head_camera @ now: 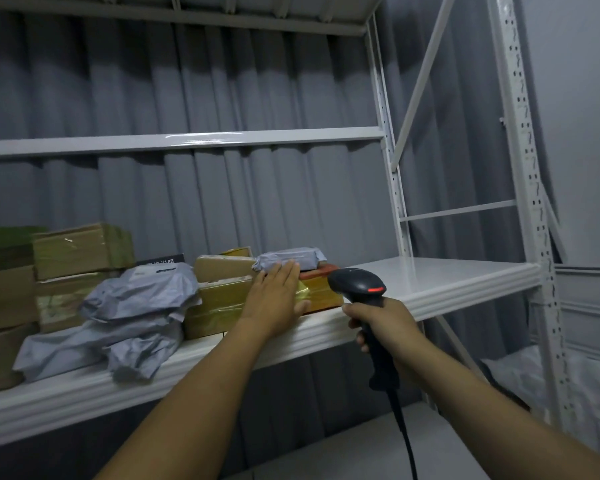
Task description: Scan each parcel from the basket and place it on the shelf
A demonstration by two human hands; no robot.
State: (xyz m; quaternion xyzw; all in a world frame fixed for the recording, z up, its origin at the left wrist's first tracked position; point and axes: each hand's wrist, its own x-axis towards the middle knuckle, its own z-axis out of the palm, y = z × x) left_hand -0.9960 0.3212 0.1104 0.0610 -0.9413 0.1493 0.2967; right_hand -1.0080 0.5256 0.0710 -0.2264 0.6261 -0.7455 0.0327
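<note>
On the white metal shelf (447, 271), backed by a pleated grey curtain (187, 81), parcels fill the left and middle. Stacked cardboard boxes (80, 251) stand at far left, crumpled grey mailers (136, 306) lie at the front lip, and yellow-taped boxes (219, 306) sit just beside them. The grey parcel (291, 256) lies on top of a reddish box (321, 271) near the middle.

Left grip (278, 299): released, fingers straight and flat, fingertips against the grey parcel's near end.

Right grip (381, 323): clasped round the handle of the black scanner (355, 282), held upright just before the shelf's front edge, its cable (406, 438) hanging down.

White shelf board shows from the reddish box to the perforated upright (527, 133). An upper beam (187, 140) crosses well above the parcels.
</note>
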